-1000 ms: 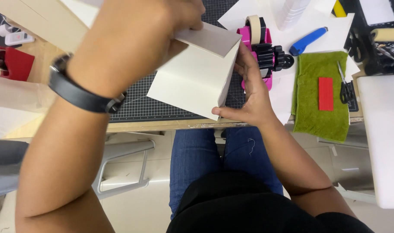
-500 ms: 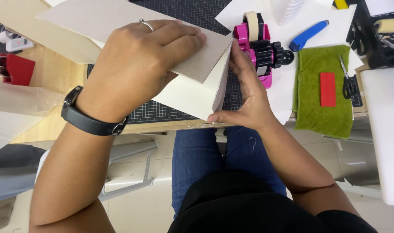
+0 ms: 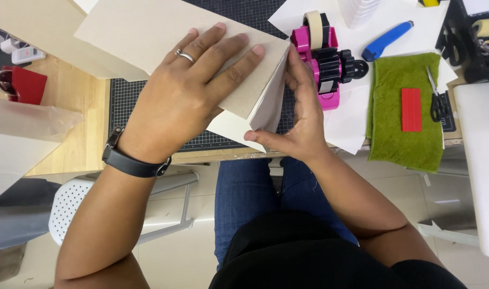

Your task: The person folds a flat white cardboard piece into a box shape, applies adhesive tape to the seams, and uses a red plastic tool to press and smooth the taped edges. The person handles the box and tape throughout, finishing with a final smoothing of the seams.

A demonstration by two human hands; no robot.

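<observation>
the left hand lies flat on a sheet of grey cardboard, fingers spread apart and pressing the sheet down over the black cutting mat on the table. a ring sits on one finger and a black watch on the wrist. the right hand is at the cardboard's folded right edge, fingers together, thumb and fingertips clamped on the white flap hanging below it. just beside that hand stands a pink tape dispenser. further right lie a blue cutter and a green cloth with a red block on it and small scissors at its edge.
</observation>
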